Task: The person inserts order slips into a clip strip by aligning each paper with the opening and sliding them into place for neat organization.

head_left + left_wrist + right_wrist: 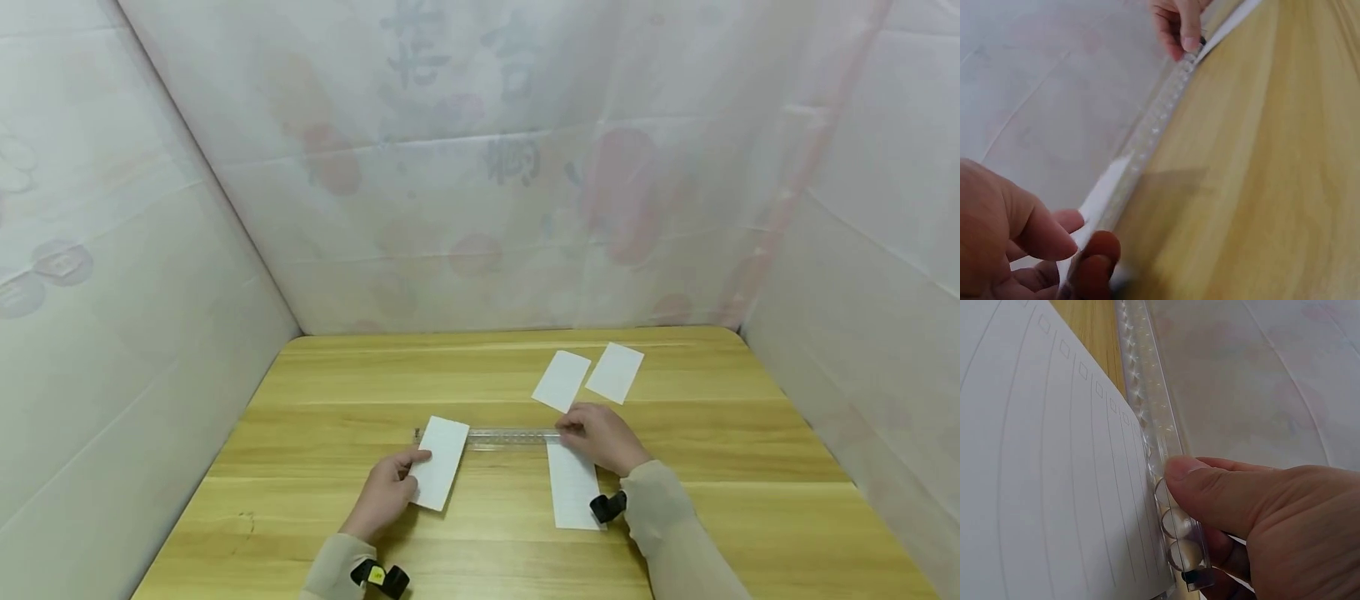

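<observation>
A clear plastic binding strip (510, 436) with a row of loops lies across the middle of the wooden table (315, 392). My right hand (572, 427) pinches its right end, thumb on top, as the right wrist view shows on the strip (1147, 406). A lined white sheet (573, 492) lies under that end, seen close as the lined sheet (1041, 462). My left hand (411, 473) holds a white paper slip (440, 462) by its left edge, with the slip's far end over the strip's left end. In the left wrist view the fingers (1094, 250) pinch the slip (1100, 197) beside the strip (1160, 119).
Two more white slips (561, 380) (615, 372) lie side by side behind my right hand. Pale sheeted walls (480, 167) close in the table on the left, back and right. Bare wood shows at the left and at the near right.
</observation>
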{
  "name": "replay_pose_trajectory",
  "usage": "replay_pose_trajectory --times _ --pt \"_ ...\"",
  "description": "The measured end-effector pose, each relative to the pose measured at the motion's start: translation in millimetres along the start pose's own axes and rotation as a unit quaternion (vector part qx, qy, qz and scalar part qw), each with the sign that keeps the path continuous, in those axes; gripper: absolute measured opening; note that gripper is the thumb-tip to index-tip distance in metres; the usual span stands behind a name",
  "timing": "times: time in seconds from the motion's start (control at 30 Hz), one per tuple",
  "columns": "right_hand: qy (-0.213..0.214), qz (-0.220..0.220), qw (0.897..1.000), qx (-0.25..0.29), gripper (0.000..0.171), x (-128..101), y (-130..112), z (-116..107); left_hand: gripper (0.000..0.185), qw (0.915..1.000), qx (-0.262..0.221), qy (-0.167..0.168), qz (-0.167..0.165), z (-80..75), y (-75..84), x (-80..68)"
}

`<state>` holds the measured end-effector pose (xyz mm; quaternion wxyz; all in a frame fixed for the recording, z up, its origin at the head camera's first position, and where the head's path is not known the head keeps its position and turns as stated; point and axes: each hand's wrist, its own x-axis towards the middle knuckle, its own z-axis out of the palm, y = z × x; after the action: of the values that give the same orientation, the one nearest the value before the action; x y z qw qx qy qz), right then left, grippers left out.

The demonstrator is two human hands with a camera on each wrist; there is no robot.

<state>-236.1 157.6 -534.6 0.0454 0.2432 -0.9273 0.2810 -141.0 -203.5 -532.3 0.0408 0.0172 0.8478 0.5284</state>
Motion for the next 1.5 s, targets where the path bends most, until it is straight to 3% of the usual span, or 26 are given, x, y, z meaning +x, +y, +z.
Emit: replay_pose_trajectory --times 0.2,0.4,0.6,0.83,0.97,1.17,1.5 --pt "-0.001 0.001 1.0 -0.001 0.013 0.7 -1.8 -1.0 0.051 0.999 -0.044 -0.005 -0.006 -5.5 1.9 -2.4" --pt "-0.016 0.007 1.0 -0.009 0.013 0.4 -3.9 -6.2 0.067 0.9903 -0.124 -0.062 -0.014 -9.7 -5.0 0.9" --pt "-0.016 0.01 1.0 -0.015 0.013 -1.1 -4.6 -11.6 0.046 0.9814 -0.182 -0.06 -0.016 -11.6 -10.5 2.1" --pt "-0.017 0.013 1.0 -0.004 0.013 -3.3 -5.3 -12.9 0.033 0.9879 -0.144 -0.05 -0.028 -17.9 -2.3 -5.6" --pt "-0.02 0.011 1.0 -0.004 0.013 -4.4 -6.5 -13.5 0.033 0.9859 -0.14 -0.087 -0.03 -22.4 -0.4 -8.6" --pt "-0.018 0.009 1.0 -0.006 0.013 -4.2 -6.8 -15.9 0.042 0.9761 -0.147 -0.159 -0.013 -25.7 -3.7 -7.2" --pt "-0.019 0.004 1.0 -0.01 0.014 -2.4 -2.7 -12.9 0.042 0.9754 -0.124 -0.182 -0.013 -27.7 -6.6 -3.8"
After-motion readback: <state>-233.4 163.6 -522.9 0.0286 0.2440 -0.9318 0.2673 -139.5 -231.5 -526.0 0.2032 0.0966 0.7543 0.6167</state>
